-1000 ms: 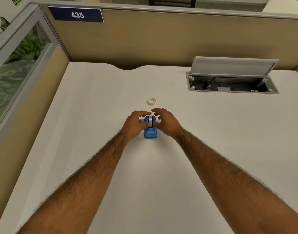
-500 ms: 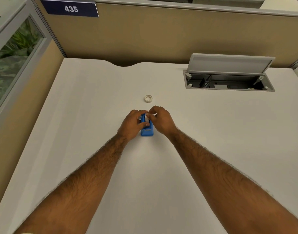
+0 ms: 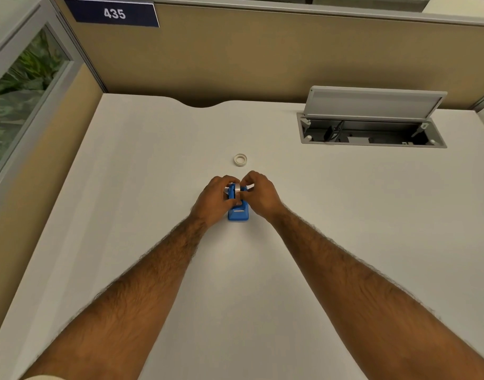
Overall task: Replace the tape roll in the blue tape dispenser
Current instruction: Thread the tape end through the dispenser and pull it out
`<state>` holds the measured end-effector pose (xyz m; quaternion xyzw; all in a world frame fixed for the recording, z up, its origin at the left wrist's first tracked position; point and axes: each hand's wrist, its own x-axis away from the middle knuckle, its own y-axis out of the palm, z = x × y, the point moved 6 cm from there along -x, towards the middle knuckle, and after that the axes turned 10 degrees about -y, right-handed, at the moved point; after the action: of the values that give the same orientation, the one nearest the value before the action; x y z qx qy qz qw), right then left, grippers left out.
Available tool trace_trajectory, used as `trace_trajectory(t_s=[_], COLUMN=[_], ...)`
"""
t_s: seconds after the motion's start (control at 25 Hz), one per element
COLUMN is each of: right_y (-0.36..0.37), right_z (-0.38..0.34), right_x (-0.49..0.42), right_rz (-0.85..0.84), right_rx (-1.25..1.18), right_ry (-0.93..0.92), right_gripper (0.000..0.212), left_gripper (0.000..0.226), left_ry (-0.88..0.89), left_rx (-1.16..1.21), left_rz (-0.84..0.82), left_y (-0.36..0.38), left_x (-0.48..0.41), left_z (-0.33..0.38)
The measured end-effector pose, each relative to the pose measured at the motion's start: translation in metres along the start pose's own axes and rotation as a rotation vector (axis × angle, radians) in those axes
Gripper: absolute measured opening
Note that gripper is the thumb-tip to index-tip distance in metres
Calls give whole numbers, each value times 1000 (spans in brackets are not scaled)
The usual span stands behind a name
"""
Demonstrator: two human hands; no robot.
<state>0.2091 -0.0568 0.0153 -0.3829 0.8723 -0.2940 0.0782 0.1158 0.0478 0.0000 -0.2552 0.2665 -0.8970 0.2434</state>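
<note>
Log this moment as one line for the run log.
left hand: on dispenser | right hand: at roll in dispenser | spare roll: flat on desk, beyond hands

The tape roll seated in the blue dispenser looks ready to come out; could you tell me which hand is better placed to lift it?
Right, probably. The right hand has fingertips at the tape roll, while the left hand braces the blue dispenser.

"435" on the dark blue partition sign [image 3: 113, 13]
</note>
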Motion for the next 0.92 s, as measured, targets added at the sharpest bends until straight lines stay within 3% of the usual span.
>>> trace_trajectory(t_s=[0.36,0.6,0.92], right_y=[-3,-2,0], right_z=[-8,-6,0], right_x=[-5,-7,9], right_rz=[37,84,19], right_rx=[-6,-122,-208], right_ry=[4,180,215], right_gripper=[7,12,11], left_gripper=[42,48,48], left_ry=[14,11,13], left_rx=[9,-41,75], left_rz=[13,9,-23], left_y=[0,2,-2], left_x=[-2,-2,-4], left_z=[-3,-2,-5])
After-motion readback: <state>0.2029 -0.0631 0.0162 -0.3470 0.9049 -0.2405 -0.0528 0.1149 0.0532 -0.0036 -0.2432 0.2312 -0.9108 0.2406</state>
